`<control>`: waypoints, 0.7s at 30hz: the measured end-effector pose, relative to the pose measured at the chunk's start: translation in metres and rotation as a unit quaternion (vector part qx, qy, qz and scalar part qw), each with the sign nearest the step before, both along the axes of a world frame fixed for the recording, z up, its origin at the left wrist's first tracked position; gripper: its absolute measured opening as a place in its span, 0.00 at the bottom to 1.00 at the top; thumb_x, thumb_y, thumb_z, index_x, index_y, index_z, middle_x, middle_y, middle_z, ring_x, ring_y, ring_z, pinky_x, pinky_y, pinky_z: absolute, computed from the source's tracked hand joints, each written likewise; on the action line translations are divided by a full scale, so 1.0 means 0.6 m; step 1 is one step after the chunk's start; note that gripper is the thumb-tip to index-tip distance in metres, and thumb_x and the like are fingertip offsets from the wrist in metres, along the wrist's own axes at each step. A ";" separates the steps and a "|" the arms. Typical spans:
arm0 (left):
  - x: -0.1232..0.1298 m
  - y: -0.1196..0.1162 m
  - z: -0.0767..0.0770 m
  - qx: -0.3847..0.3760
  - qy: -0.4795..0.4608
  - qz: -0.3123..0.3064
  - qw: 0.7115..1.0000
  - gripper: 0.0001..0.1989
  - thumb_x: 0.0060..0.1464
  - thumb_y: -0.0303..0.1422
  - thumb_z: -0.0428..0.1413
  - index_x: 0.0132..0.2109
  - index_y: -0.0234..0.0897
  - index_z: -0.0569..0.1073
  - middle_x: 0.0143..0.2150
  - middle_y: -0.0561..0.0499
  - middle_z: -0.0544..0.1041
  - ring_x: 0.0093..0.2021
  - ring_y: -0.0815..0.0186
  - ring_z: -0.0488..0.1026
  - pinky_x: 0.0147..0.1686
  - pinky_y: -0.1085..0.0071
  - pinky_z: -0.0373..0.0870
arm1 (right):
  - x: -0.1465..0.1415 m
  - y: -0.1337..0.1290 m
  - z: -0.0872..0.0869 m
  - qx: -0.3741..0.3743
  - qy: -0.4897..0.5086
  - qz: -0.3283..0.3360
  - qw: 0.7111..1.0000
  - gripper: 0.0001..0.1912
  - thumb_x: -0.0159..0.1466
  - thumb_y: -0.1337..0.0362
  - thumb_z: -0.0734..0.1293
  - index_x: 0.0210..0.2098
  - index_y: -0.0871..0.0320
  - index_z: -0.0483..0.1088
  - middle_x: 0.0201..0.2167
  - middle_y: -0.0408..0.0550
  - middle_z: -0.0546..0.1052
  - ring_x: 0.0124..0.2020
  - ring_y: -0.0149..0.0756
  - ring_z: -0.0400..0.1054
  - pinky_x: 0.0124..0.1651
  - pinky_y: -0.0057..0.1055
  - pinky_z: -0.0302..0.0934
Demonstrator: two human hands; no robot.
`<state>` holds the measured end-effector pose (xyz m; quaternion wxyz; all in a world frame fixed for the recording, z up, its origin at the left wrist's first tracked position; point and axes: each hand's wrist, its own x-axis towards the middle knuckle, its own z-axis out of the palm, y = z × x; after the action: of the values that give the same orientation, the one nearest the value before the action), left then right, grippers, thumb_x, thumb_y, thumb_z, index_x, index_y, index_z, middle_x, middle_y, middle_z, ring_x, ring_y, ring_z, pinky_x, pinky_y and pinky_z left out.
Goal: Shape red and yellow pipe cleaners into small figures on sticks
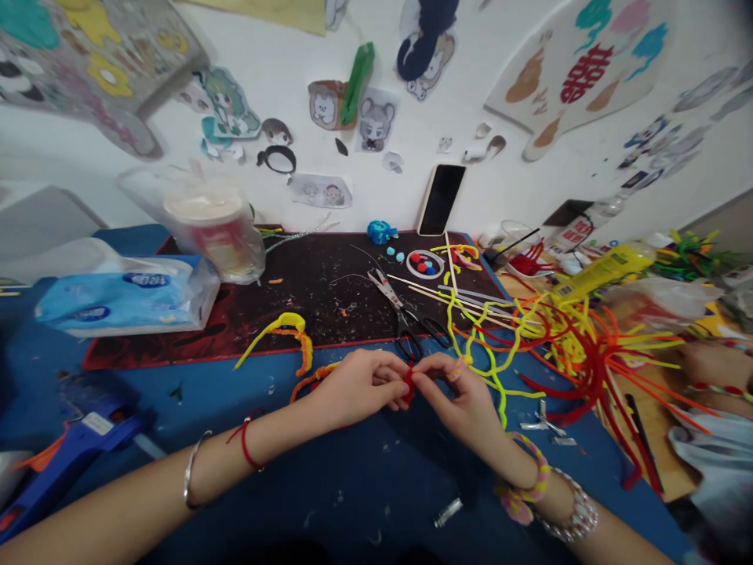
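Observation:
My left hand (368, 383) and my right hand (459, 396) meet just above the blue table, fingertips closed on a small red pipe cleaner (410, 383). Fingers cover much of it, so its full shape is hidden. Beyond the fingertips lie black-handled scissors (398, 303), blades slightly apart and pointing away from me. A bent yellow-and-orange pipe cleaner (304, 345) lies left of them. Partly behind my left hand is an orange pipe cleaner piece (309, 381). Yellow pipe cleaners (500, 384) curl beside my right hand.
A blue glue gun (88, 439), a tissue pack (126, 294) and a bagged cup (212, 235) stand left. At the back, a phone (442, 200) leans on the wall near a dish of pompoms (424, 275). Right are heaped red pipe cleaners (594, 361), a yellow bottle (605, 271) and another person's arm (714, 369).

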<state>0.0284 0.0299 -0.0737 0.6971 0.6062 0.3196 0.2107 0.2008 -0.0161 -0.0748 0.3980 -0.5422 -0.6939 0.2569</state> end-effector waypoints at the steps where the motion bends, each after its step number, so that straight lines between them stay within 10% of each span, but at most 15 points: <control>1: 0.000 0.000 0.000 0.011 0.005 0.004 1.000 0.08 0.50 0.31 0.53 0.38 0.31 0.69 0.28 0.47 0.75 0.31 0.64 0.75 0.33 0.67 0.72 | 0.000 0.000 -0.001 -0.007 0.018 0.003 1.000 0.02 0.60 0.65 0.63 0.32 0.56 0.67 0.29 0.45 0.72 0.31 0.33 0.67 0.37 0.31 0.61; 12: -0.005 -0.007 0.021 0.240 0.106 -0.014 0.965 0.07 0.55 0.30 0.49 0.42 0.37 0.65 0.31 0.51 0.76 0.31 0.68 0.74 0.30 0.74 0.67 | -0.002 0.001 -0.010 -0.028 0.150 0.015 0.988 0.04 0.57 0.68 0.66 0.27 0.57 0.66 0.28 0.44 0.71 0.32 0.32 0.67 0.37 0.30 0.62; 21: -0.003 -0.023 0.000 0.652 0.277 -0.046 0.704 0.13 0.58 0.28 0.42 0.30 0.32 0.69 0.25 0.46 0.72 0.26 0.60 0.70 0.26 0.67 0.64 | -0.012 -0.005 -0.013 0.005 0.194 -0.034 0.980 0.04 0.56 0.68 0.66 0.25 0.56 0.66 0.25 0.43 0.72 0.29 0.30 0.68 0.34 0.28 0.63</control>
<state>0.0266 0.0163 -0.0739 0.0166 0.9546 0.2526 0.1568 0.1936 -0.0190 -0.0823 0.5359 -0.5033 -0.5864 0.3400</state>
